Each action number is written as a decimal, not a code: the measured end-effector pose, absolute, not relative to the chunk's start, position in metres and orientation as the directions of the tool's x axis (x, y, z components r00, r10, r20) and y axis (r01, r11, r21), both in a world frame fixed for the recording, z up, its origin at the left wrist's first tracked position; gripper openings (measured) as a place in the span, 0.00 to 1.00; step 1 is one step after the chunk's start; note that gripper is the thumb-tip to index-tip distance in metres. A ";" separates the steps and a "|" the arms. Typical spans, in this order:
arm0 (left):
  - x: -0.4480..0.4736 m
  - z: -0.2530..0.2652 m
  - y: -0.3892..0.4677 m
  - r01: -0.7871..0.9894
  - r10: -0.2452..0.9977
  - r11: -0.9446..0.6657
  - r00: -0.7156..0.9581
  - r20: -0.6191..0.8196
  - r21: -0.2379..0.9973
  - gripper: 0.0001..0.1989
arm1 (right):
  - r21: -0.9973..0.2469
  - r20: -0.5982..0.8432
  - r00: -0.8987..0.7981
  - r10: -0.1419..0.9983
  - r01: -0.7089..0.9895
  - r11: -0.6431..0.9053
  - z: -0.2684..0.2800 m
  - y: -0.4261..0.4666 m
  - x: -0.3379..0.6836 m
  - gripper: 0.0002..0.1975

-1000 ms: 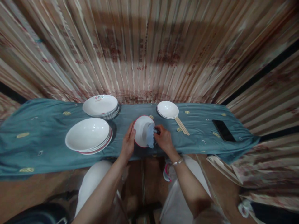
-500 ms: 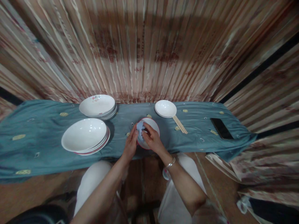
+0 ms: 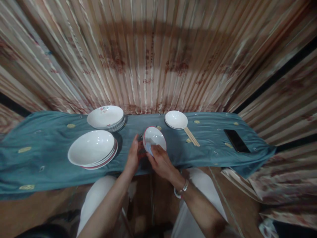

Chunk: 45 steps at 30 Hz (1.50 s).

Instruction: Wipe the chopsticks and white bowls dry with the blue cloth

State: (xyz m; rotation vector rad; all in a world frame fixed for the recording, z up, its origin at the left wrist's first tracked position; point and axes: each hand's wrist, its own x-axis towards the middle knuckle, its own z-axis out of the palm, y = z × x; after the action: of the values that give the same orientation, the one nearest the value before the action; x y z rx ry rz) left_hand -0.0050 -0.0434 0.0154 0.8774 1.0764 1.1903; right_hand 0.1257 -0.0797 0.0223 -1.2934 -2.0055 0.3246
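A small white bowl with a red rim [image 3: 155,135] sits at the front middle of the cloth-covered table, slightly tilted. My right hand [image 3: 162,162] is closed on a light blue cloth [image 3: 149,148] and presses it against the near inside of the bowl. My left hand [image 3: 133,155] is beside the bowl's left side, its thumb raised and apart from the fingers. Those fingers reach toward the bowl's lower left edge; whether they touch it is hard to see.
On the left stand a stack of large white bowls [image 3: 91,148] and a stack of flowered plates [image 3: 106,117]. Small white dishes [image 3: 176,119] with chopsticks [image 3: 192,137] lie right of centre. A black phone [image 3: 236,141] rests farther right. A curtain [image 3: 153,66] hangs behind the table [image 3: 49,145].
My left hand has let go of the cloth and moved left, its thumb opening. My right hand has lowered the cloth into the bowl, which is now tilted. The view has shifted slightly.
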 end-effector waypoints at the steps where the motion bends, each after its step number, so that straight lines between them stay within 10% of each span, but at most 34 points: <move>1: -0.006 0.018 -0.044 -0.306 0.980 0.201 0.050 -0.195 0.931 0.37 | -0.610 0.421 -0.186 0.888 0.667 0.429 0.025 -0.079 0.130 0.14; 7: -0.013 0.019 -0.038 -0.232 0.989 0.143 0.014 -0.144 0.962 0.32 | -0.993 0.113 0.155 0.981 0.044 0.108 0.039 -0.063 0.172 0.16; 12: -0.016 0.015 -0.031 -0.292 0.988 0.144 -0.014 -0.155 0.946 0.29 | -0.885 -0.118 0.131 0.984 -0.463 -0.044 0.042 -0.054 0.190 0.18; 21: -0.017 0.036 -0.042 -0.441 0.935 0.331 0.273 -0.226 0.834 0.17 | -0.785 -0.146 -0.045 0.988 -0.603 -0.143 0.033 -0.048 0.208 0.15; 30: -0.014 0.039 -0.057 -0.527 0.910 0.414 0.257 -0.324 0.743 0.17 | -0.872 -0.113 0.074 0.991 -0.486 -0.064 0.021 -0.031 0.197 0.13; 36: -0.010 0.042 -0.057 -0.555 0.944 0.322 0.125 -0.306 0.767 0.21 | -0.957 0.280 0.238 0.930 -0.008 0.290 0.038 -0.042 0.187 0.15; 39: -0.009 0.042 -0.056 -0.566 0.958 0.268 0.075 -0.276 0.780 0.20 | -0.762 0.542 -0.034 0.840 0.400 0.508 0.047 -0.066 0.157 0.17; 45: -0.011 0.041 -0.056 -0.482 0.992 0.108 -0.008 -0.127 0.870 0.15 | -0.333 0.494 -0.385 0.779 0.744 0.579 0.040 -0.086 0.107 0.28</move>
State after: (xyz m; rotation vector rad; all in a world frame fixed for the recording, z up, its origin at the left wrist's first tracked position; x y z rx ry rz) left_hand -0.0109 -0.0564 0.0407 0.7316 0.9160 1.3451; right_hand 0.1075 -0.0863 0.0400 -1.2073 -2.1941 0.0744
